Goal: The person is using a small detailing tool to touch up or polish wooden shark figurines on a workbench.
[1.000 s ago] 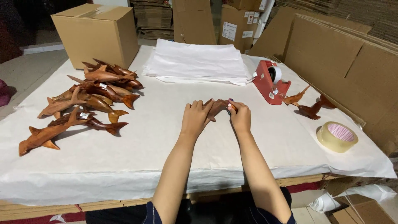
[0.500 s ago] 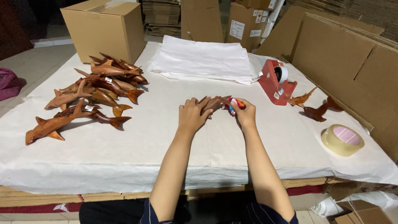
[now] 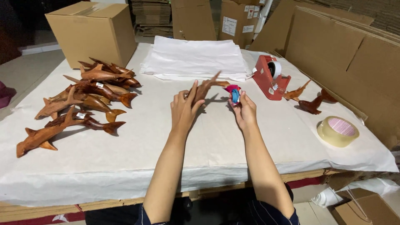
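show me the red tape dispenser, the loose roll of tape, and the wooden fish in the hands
red tape dispenser (image 3: pixel 266 79), head view, red side wall.
roll of tape (image 3: pixel 331 135), head view, outer band.
wooden fish (image 3: pixel 205 88), head view, its body.

Carvings pile (image 3: pixel 81 100) left of hands; tape dispenser (image 3: pixel 271 77) right.

Pile of brown wooden dolphin carvings (image 3: pixel 83 100) at left on white paper-covered table (image 3: pixel 125 158). Closed cardboard box (image 3: pixel 89 31) far left. Stack of white paper sheets (image 3: pixel 196 58) far centre. Red tape dispenser (image 3: pixel 271 77) right of stack. Tape roll (image 3: pixel 338 131) near right; two carvings (image 3: pixel 310 102) between them.
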